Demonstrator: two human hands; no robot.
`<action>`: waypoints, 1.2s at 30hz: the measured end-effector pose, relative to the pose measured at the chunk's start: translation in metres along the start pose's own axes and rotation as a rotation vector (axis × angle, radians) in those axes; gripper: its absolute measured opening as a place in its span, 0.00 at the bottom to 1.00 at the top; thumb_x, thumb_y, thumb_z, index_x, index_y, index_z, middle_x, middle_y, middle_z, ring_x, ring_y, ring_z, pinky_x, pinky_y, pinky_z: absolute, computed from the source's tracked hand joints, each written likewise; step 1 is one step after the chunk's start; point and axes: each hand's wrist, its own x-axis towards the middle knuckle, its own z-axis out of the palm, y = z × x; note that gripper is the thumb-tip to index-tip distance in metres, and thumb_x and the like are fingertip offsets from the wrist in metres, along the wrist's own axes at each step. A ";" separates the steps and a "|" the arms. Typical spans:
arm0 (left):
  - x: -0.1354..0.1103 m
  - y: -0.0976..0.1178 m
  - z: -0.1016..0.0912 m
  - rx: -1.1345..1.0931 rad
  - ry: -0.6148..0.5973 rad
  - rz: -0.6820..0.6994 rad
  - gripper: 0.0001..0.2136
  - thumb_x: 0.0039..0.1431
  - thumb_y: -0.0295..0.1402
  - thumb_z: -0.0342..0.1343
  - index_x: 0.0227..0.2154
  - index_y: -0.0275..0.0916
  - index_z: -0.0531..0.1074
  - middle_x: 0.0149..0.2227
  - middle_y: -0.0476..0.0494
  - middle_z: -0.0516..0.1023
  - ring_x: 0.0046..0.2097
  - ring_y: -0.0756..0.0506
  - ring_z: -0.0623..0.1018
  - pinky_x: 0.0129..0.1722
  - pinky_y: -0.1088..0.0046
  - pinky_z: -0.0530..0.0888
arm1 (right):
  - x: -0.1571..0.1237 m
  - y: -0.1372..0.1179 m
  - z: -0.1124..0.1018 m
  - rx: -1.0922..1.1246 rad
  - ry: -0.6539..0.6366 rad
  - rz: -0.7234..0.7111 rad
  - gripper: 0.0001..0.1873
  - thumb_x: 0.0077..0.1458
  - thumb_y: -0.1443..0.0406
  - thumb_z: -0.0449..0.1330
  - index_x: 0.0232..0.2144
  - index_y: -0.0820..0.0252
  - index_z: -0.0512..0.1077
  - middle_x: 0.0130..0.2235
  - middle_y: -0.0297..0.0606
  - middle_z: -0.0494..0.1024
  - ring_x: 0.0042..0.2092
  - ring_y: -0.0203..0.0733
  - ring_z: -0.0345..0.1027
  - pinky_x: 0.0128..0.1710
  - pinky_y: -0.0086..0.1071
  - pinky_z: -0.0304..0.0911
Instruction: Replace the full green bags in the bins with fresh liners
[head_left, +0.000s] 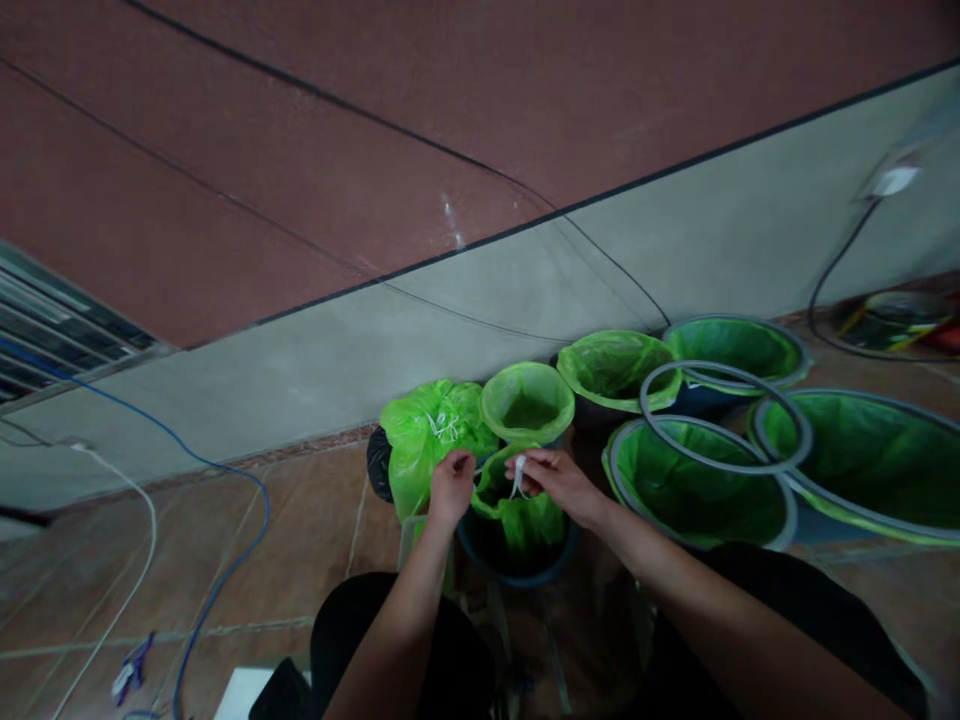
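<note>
My left hand (451, 487) and my right hand (553, 482) are both at the top of a green bag (525, 515) that lines a small dark bin (510, 560). The right hand pinches a white drawstring (519, 476) at the bag's mouth, and the left hand grips the bag's left edge. A tied, full green bag (427, 440) sits just left of the bin, touching a black bag (379, 465).
Several bins lined with green bags stand along the grey wall: a small one (528, 402), a wider one (616, 368), and large ones (701, 490) (870, 465) with grey rings. A loose grey ring (726, 418) rests across them. Blue cable (225, 560) and white cable (135, 570) cross the tiled floor at left.
</note>
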 end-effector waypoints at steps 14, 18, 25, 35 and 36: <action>-0.011 -0.010 -0.003 0.485 -0.126 -0.199 0.11 0.60 0.28 0.49 0.28 0.36 0.76 0.29 0.43 0.79 0.37 0.45 0.79 0.37 0.72 0.71 | 0.000 0.005 -0.004 -0.005 0.049 0.135 0.21 0.52 0.49 0.60 0.31 0.63 0.76 0.32 0.41 0.81 0.23 0.32 0.70 0.20 0.24 0.61; -0.005 0.009 -0.012 0.142 -0.107 -0.061 0.13 0.61 0.37 0.49 0.27 0.39 0.74 0.23 0.50 0.74 0.25 0.51 0.72 0.27 0.76 0.67 | 0.002 0.012 -0.004 0.041 0.055 0.140 0.20 0.53 0.50 0.58 0.32 0.61 0.73 0.32 0.40 0.81 0.23 0.34 0.72 0.20 0.25 0.62; -0.013 0.047 -0.023 -0.113 -0.097 0.082 0.12 0.58 0.40 0.51 0.27 0.38 0.72 0.23 0.52 0.72 0.25 0.52 0.68 0.27 0.77 0.65 | 0.007 0.024 -0.004 -0.061 0.093 0.106 0.19 0.53 0.51 0.58 0.36 0.61 0.72 0.23 0.33 0.76 0.21 0.34 0.68 0.20 0.26 0.61; -0.035 0.084 -0.002 -0.319 -0.359 0.166 0.10 0.56 0.39 0.56 0.31 0.37 0.74 0.28 0.48 0.75 0.31 0.50 0.72 0.33 0.75 0.70 | 0.003 0.031 0.013 -0.058 -0.257 -0.052 0.20 0.50 0.48 0.62 0.29 0.60 0.68 0.22 0.29 0.68 0.23 0.30 0.60 0.23 0.26 0.56; -0.034 0.081 0.002 -0.312 -0.347 0.167 0.10 0.57 0.38 0.56 0.35 0.37 0.75 0.32 0.47 0.77 0.33 0.49 0.74 0.35 0.74 0.71 | 0.003 0.032 0.013 -0.092 -0.261 -0.059 0.21 0.51 0.47 0.60 0.26 0.59 0.67 0.21 0.29 0.67 0.22 0.30 0.58 0.22 0.26 0.54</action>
